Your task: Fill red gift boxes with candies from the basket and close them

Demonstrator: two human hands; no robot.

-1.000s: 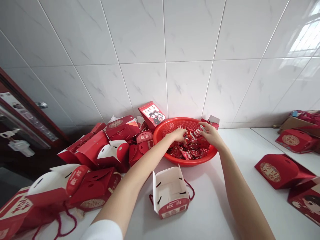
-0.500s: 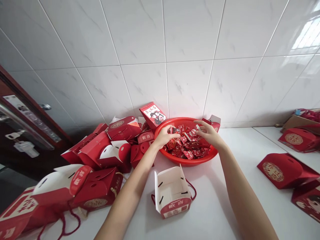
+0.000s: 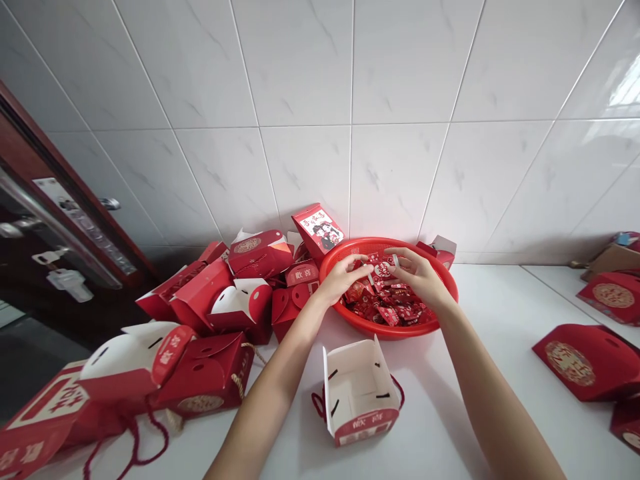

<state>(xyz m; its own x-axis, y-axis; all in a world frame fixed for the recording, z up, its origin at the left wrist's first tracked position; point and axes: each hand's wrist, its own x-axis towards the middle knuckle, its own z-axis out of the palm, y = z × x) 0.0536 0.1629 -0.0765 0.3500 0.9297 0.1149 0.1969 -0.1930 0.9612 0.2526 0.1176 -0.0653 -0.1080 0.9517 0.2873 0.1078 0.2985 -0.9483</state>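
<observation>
Both hands reach over a red plastic basket [image 3: 385,333] heaped with small red wrapped packets [image 3: 389,315]. At its left side, my left hand [image 3: 346,279] has thumb and fingers curved apart over the packets; whether it holds one is hidden. My right hand [image 3: 416,275] is over the right part, closed on a small white-and-red packet [image 3: 395,259] between its fingers. An open box [image 3: 361,393], white inside and red outside with dark red cord handles, sits upright in front of the basket, its inside showing bare.
Many red gift boxes [image 3: 205,377] are piled on the left, some with open flaps. More red boxes [image 3: 585,363] lie at the right. A tiled wall [image 3: 305,167] rises behind the white counter [image 3: 430,427]. A dark door with keys [image 3: 70,280] is at the far left.
The view has shifted left, so the things appear farther right. The dark packet at my left fingertips no longer shows there. My two hands are closer together.
</observation>
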